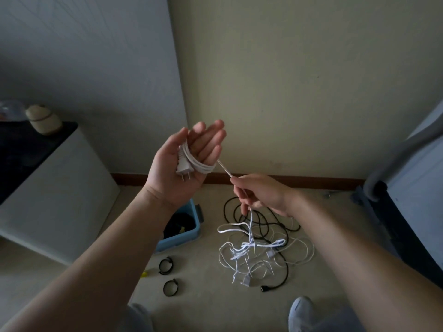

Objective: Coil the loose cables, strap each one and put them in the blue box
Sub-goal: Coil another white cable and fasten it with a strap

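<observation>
1. The left hand [189, 159] is raised palm up, its fingers [211, 140] straight and wide; the white cable [200, 166] is wound in loops around the palm, with its plug [184, 167] lying on it.
2. The right hand [263, 195] pinches the same cable just beside the coil; its slack drops to a tangle on the floor [203, 298].
3. Two black straps [169, 259] lie on the floor, near the tangle.
4. A black cable [265, 288] lies under the white tangle.
5. The blue box [195, 232] stands beyond the straps, with dark things inside.
</observation>
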The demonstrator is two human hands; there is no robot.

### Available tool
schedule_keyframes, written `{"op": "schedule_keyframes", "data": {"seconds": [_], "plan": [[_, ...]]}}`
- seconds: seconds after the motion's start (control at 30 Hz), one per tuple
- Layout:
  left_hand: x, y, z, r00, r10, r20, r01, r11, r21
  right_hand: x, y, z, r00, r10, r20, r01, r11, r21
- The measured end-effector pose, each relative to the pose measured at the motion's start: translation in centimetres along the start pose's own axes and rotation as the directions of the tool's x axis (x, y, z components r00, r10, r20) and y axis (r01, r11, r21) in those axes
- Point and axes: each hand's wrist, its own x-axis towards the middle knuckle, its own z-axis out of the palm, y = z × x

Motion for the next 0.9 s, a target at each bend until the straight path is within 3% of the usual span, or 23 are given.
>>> {"op": "schedule_keyframes", "data": {"seconds": [0.17, 0.3, 0.47, 0.53, 0.57, 0.67, 0.73, 0.8, 0.9], "plan": [[0.9, 0.7, -1.1, 0.989, 0.112, -0.099, -0.115, 0.993, -0.034, -0.6, -0.1, 0.5, 0.995, 0.090, 0.033, -0.089, 0.996, -0.033], [1.5, 1.9, -1.9, 0.953, 0.235, -0.193, -0.219, 0.970, 0.104, -0.6, -0.2, 1.1, 0.998, 0.066, 0.009, -0.066, 0.998, -0.019], [1.8, 2.4, -2.9, 0.890, 0.364, -0.276, -0.256, 0.898, 0.359, -1.0, -0.7, 1.2, 0.992, 0.037, 0.121, -0.035, 0.999, -0.021], [1.7, 2.2, -2.9, 0.836, 0.470, -0.285, -0.244, 0.782, 0.574, -0.9, -0.9, 1.3, 0.997, -0.008, 0.082, 0.013, 0.998, -0.060], [1.7, 2.0, -2.9, 0.813, 0.527, -0.246, -0.211, 0.662, 0.719, -0.9, -1.1, 1.3, 0.998, -0.044, 0.051, 0.046, 0.997, -0.055], [1.3, 0.3, -3.5, 0.845, 0.535, 0.003, -0.092, 0.140, 0.986, -1.3, -2.0, 1.4, 0.989, -0.145, -0.009, 0.144, 0.989, -0.007], [1.5, -1.0, -4.6, 0.905, 0.418, 0.082, -0.058, -0.070, 0.996, -1.5, -2.5, 1.4, 0.976, -0.215, -0.034, 0.214, 0.976, -0.025], [1.6, -2.0, -5.5, 0.968, 0.248, 0.036, -0.006, -0.121, 0.993, -1.8, -2.6, 1.3, 0.956, -0.284, -0.070, 0.281, 0.958, -0.046], [1.4, -2.7, -5.7, 0.991, 0.132, 0.009, -0.008, -0.010, 1.000, -1.6, -2.2, 1.0, 0.931, -0.342, -0.130, 0.337, 0.940, -0.054]]}}
